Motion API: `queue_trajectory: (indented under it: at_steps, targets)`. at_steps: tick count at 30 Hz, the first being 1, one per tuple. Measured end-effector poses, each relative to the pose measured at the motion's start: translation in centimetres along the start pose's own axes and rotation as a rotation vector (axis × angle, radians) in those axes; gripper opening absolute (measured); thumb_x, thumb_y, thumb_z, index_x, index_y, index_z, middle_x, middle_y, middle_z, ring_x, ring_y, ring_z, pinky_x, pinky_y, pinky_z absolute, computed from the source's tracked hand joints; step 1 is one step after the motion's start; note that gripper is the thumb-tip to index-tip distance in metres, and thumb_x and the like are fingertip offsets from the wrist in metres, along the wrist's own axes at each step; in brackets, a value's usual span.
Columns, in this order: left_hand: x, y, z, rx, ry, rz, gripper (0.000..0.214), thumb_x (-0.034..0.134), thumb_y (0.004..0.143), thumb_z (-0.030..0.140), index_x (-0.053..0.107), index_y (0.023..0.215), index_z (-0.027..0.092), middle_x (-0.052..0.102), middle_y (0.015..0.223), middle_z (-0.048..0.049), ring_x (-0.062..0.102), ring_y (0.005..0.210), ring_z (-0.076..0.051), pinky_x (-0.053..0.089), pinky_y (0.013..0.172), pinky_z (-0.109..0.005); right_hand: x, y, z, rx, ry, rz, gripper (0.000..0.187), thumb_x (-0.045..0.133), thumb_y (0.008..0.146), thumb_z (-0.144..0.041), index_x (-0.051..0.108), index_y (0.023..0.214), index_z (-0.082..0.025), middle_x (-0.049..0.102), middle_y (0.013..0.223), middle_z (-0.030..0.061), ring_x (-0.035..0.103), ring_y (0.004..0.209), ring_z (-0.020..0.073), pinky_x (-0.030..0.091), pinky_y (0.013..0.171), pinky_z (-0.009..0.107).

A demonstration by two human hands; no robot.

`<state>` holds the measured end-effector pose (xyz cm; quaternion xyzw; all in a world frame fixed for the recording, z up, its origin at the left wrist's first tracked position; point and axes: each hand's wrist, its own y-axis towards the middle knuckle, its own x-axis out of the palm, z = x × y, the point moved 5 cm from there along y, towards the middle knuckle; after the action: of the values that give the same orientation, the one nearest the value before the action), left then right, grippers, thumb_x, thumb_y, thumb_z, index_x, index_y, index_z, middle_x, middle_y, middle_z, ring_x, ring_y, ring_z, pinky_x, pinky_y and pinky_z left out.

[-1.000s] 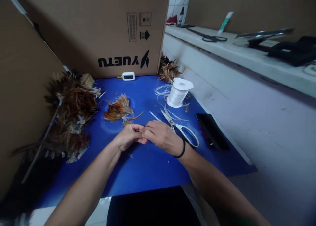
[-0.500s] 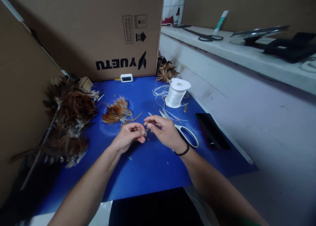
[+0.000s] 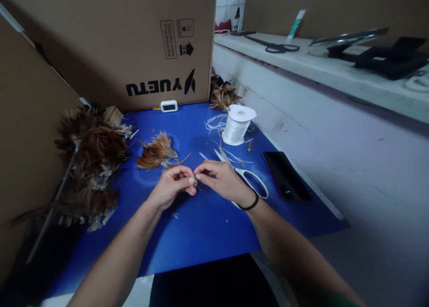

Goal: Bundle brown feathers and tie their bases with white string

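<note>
My left hand (image 3: 172,186) and my right hand (image 3: 221,181) meet fingertip to fingertip over the blue mat (image 3: 201,222). Both pinch a tiny object between them, too small to name. A black band circles my right wrist. White-handled scissors (image 3: 246,178) lie just behind my right hand, partly hidden by it. A small fan of brown-orange feathers (image 3: 156,151) rests on the mat beyond my left hand. A white spool of thread (image 3: 236,124) stands further back, loose thread around it.
A big heap of brown feathers (image 3: 90,159) lies on the left. A cardboard box (image 3: 134,43) walls the back, a small white clock (image 3: 169,106) at its foot. A black phone (image 3: 284,175) lies right of the scissors. A grey ledge (image 3: 318,70) carries black scissors.
The hands parted slightly half a second ago, then the fingertips came back together. The view shifted a little.
</note>
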<state>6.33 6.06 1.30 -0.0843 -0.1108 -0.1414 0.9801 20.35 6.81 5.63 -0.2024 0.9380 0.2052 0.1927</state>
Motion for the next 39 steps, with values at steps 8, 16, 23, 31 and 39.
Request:
queue_trajectory:
  at_steps: [8,16,23,31,39]
  targets:
    - [0.2,-0.1,0.1,0.018,0.000,-0.039,0.018,0.072,0.069,0.023,0.059,0.076,0.013,0.062,0.057,0.0011,0.061,0.050,-0.010,0.051,0.051,-0.020,1.2,0.1,1.2,0.080,0.022,-0.073,0.007,0.053,0.080,-0.024,0.055,0.078,-0.018,0.055,0.067,-0.0033,0.048,0.059,0.0084,0.037,0.055,0.021]
    - [0.5,-0.2,0.0,0.055,-0.023,-0.061,0.018,0.072,0.070,0.021,0.057,0.077,0.014,0.062,0.059,0.0010,0.062,0.051,-0.011,0.052,0.053,-0.021,1.1,0.1,1.6,0.136,0.111,-0.057,0.008,0.049,0.081,-0.023,0.051,0.075,-0.018,0.046,0.060,-0.0056,0.039,0.054,0.0075,0.032,0.051,0.021]
    - [0.3,-0.2,0.3,0.137,0.008,-0.058,0.015,0.069,0.073,0.020,0.057,0.078,0.013,0.063,0.058,0.0005,0.062,0.051,-0.012,0.052,0.053,-0.022,1.2,0.1,1.8,0.232,0.343,-0.088,0.006,0.057,0.077,-0.022,0.056,0.078,-0.016,0.053,0.064,-0.0038,0.048,0.055,0.0070,0.040,0.053,0.021]
    - [0.4,-0.2,0.5,0.143,0.086,-0.086,0.014,0.068,0.074,0.021,0.058,0.078,0.012,0.065,0.057,-0.0013,0.063,0.051,-0.012,0.052,0.053,-0.023,1.3,0.0,2.1,0.302,0.468,-0.149,0.015,0.063,0.073,-0.025,0.060,0.083,-0.013,0.058,0.069,-0.0007,0.055,0.058,0.0082,0.049,0.054,0.023]
    - [1.0,-0.2,0.1,0.090,0.134,-0.118,0.020,0.070,0.072,0.026,0.056,0.074,0.011,0.065,0.055,-0.0024,0.062,0.049,-0.013,0.051,0.051,-0.023,1.9,0.0,3.0,0.359,0.435,-0.286,0.006,0.057,0.073,-0.021,0.055,0.074,-0.015,0.052,0.062,-0.0044,0.049,0.048,0.0058,0.044,0.045,0.020]
